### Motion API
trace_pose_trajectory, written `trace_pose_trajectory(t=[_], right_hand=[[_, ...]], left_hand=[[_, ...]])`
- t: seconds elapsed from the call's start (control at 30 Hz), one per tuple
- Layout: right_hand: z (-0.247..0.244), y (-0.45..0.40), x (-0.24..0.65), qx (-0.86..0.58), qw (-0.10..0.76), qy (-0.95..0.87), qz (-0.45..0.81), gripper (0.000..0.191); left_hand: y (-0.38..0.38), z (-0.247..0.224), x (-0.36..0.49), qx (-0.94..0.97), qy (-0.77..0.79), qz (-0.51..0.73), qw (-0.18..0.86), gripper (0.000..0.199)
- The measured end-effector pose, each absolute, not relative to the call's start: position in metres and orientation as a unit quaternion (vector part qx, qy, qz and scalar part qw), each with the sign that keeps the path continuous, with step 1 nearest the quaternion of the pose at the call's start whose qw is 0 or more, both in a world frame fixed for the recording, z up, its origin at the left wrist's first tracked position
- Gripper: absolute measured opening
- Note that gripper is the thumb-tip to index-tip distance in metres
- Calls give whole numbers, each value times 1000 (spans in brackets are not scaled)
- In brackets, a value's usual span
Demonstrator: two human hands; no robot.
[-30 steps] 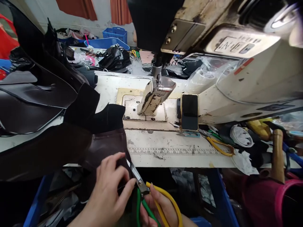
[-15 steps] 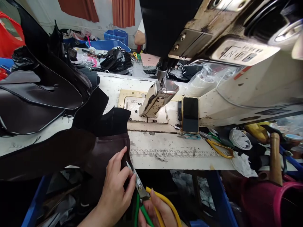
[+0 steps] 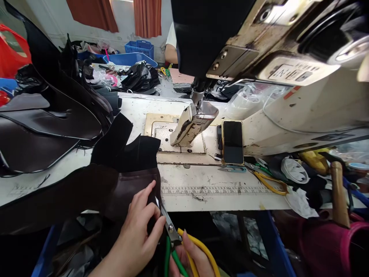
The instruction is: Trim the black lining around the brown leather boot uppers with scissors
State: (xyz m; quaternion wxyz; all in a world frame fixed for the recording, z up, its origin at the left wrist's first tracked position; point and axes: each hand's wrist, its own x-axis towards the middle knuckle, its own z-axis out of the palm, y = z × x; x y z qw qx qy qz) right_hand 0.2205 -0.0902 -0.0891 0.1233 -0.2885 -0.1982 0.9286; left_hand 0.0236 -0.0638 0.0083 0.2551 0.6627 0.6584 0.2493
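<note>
A dark brown leather piece [image 3: 134, 181] with a black lining flap [image 3: 142, 154] lies over the front edge of the sewing machine's table. My left hand [image 3: 138, 227] holds the leather near its right edge, the index finger stretched along the top and the thumb beside the scissor blades. My right hand [image 3: 196, 256] grips a pair of scissors [image 3: 170, 229] by their handles, one yellow and one green. The blades point up and left along the leather's edge, close to my left fingertips. How far the blades are apart at the tips is partly hidden.
A post-bed sewing machine [image 3: 188, 125] stands ahead. Right of it are a phone [image 3: 233, 142], thread snips [image 3: 233, 169], yellow-handled scissors [image 3: 271, 184] and a wooden-handled tool [image 3: 339, 192] over a pink bucket [image 3: 323, 246]. Leather pieces [image 3: 52, 127] pile up at left. A person's arm [image 3: 171, 52] shows behind.
The view has tilted slightly, so the table and machine sit a little lower in the picture. Both hands, the scissors and the leather keep nearly the same positions relative to each other.
</note>
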Motion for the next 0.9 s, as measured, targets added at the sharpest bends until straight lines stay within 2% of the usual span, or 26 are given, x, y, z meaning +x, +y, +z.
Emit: trace_pose_trajectory(t=[0.13, 0.2, 0.47, 0.9], right_hand=[[-84, -93, 219, -381, 119, -268, 877, 80], [-78, -90, 218, -391, 120, -306, 860, 77], [-68, -84, 217, -323, 151, -346, 868, 73], [-71, -83, 190, -290, 183, -262, 902, 85]], left_hand=[[-38, 7, 8, 701, 659, 221, 163, 25], [-30, 3, 6, 725, 633, 228, 147, 17], [-54, -6, 46, 614, 684, 331, 215, 20], [-56, -8, 48, 604, 687, 312, 256, 21]])
